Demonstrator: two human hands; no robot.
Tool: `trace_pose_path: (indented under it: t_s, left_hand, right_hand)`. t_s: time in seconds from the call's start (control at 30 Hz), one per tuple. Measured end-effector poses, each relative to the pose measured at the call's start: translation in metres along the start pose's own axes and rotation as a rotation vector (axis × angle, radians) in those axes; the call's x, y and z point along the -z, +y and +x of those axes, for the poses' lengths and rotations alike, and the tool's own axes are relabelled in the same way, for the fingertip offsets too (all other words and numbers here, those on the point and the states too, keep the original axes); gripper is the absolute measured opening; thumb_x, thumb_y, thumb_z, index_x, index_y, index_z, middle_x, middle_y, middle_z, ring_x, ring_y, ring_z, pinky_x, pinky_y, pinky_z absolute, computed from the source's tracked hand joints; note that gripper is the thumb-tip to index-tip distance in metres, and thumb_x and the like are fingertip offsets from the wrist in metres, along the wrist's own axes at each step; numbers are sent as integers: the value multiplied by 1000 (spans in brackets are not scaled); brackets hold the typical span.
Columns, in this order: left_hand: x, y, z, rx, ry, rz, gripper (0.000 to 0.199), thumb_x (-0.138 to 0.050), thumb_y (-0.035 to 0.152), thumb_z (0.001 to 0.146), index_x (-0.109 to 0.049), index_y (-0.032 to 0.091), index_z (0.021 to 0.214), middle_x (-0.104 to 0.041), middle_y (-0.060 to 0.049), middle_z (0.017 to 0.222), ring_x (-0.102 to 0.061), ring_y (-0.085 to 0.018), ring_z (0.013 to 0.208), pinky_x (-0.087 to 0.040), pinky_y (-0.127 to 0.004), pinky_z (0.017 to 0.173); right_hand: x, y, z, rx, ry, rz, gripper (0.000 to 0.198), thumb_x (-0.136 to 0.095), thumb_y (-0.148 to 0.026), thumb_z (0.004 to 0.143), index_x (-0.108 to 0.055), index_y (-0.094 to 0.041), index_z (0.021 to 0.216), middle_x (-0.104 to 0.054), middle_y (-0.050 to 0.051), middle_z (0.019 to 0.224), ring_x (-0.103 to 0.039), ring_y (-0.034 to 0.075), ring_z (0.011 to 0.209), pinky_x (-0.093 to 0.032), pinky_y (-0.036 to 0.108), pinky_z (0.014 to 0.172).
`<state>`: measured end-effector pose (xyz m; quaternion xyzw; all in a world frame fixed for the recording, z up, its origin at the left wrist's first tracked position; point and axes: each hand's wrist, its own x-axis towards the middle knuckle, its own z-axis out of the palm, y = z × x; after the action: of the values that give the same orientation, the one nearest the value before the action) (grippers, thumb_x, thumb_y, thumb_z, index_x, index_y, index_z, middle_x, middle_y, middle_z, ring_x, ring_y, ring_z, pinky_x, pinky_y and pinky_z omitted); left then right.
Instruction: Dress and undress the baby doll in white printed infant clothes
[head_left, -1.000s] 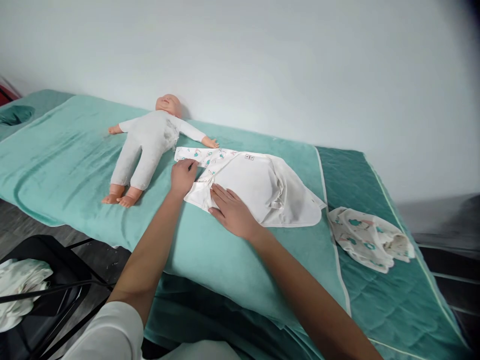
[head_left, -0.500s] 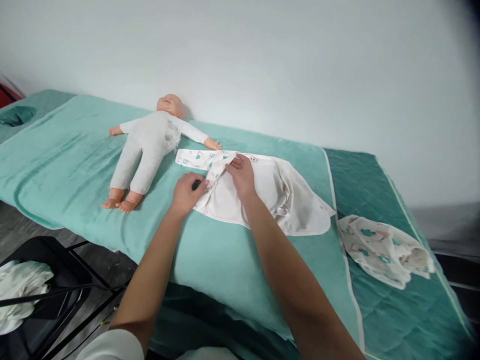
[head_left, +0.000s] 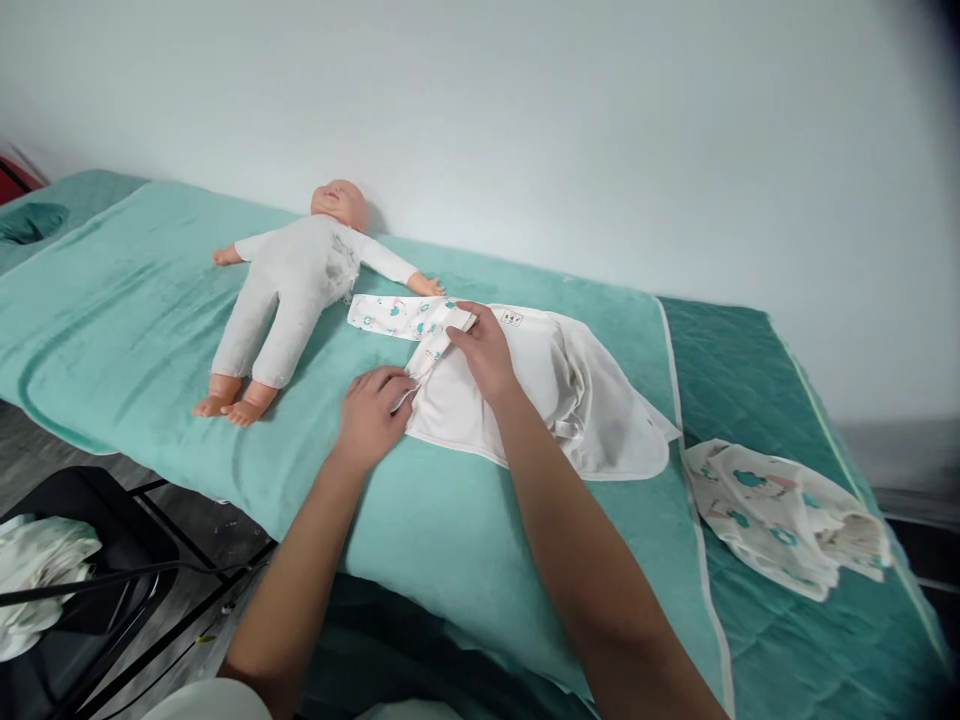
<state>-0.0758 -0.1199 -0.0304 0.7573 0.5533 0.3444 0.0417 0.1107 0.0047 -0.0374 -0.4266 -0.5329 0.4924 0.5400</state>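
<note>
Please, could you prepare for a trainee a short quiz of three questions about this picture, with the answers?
1. Multiple choice: what do the left hand and the right hand both touch?
A) the wall
B) the spread garment
C) the floor

2. True or false: the doll lies face up.

3. Fill in the colour: the chair at the lower left is ____.

Key: 1. B; 2. True; 3. black.

Black chair (head_left: 126, 530) partly off-frame, left
</note>
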Motion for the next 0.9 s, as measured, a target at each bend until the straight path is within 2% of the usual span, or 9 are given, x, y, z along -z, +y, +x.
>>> trace_pose_path:
  t_s: [0.07, 0.13, 0.2, 0.27, 0.43, 0.67, 0.77, 0.83, 0.9]
  left_hand:
    - [1, -1, 1, 34, 58, -105, 13, -56, 27, 99, -68, 22, 97, -73, -6, 109, -67, -21, 103, -49, -36, 90]
    - [2, -1, 2, 92, 109, -211, 17, -55, 30, 100, -66, 21, 91, -72, -6, 98, -67, -19, 94, -50, -33, 84]
    - [3, -1, 2, 167, 129, -259, 19, -56, 33, 100, -65, 21, 88, -70, -4, 87, -64, -17, 82, -49, -30, 75]
    - [3, 0, 3, 229, 116, -265, 20, -58, 35, 98, -65, 21, 86, -68, -2, 81, -61, -16, 75, -46, -29, 70]
    - [6, 0, 1, 286, 90, -421, 19, -63, 37, 95, -69, 21, 87, -71, -1, 83, -60, -14, 74, -45, -28, 70]
    - [10, -1, -1, 420, 82, -761, 24, -76, 44, 85, -72, 21, 89, -68, -1, 81, -56, -13, 71, -45, -26, 66]
    - [11, 0, 2, 483, 164, -814, 25, -78, 43, 81, -72, 21, 90, -66, -1, 82, -57, -13, 73, -45, -26, 66]
    - [10, -1, 3, 516, 279, -781, 21, -75, 40, 83, -70, 20, 91, -67, -2, 85, -59, -14, 77, -47, -26, 70]
    - [8, -4, 4, 542, 409, -700, 17, -70, 36, 87, -67, 20, 93, -67, -2, 88, -60, -14, 81, -48, -27, 74]
  right_hand:
    - [2, -2, -1, -10, 58, -62, 44, -72, -42, 78, -64, -25, 117, -62, 0, 90, -59, 18, 83, -50, 34, 84]
    - [6, -4, -1, -17, 132, -123, 37, -69, -42, 80, -67, -24, 112, -48, -4, 75, -47, 15, 69, -44, 31, 73]
    - [9, -5, -2, -26, 173, -135, 33, -69, -42, 81, -68, -24, 108, -37, -5, 69, -39, 13, 64, -38, 29, 66]
    - [11, -6, -2, -46, 191, -106, 32, -69, -42, 80, -68, -23, 106, -33, -6, 69, -36, 12, 63, -35, 28, 63]
    - [12, -7, -2, -66, 244, -17, 33, -72, -44, 77, -68, -23, 101, -37, -6, 69, -38, 11, 62, -34, 27, 60]
    - [16, -8, 0, -173, 287, 108, 40, -78, -44, 67, -66, -22, 99, -53, -4, 75, -52, 13, 68, -43, 26, 58]
    - [17, -12, -2, -195, 206, 174, 47, -81, -47, 67, -63, -23, 104, -63, -1, 86, -61, 15, 77, -52, 29, 65]
    - [16, -14, -3, -163, 72, 274, 54, -81, -49, 69, -61, -27, 114, -70, 2, 106, -68, 18, 94, -59, 34, 82]
    - [13, -16, -4, -120, -61, 313, 62, -81, -50, 71, -58, -30, 125, -67, 5, 132, -67, 21, 118, -57, 41, 100]
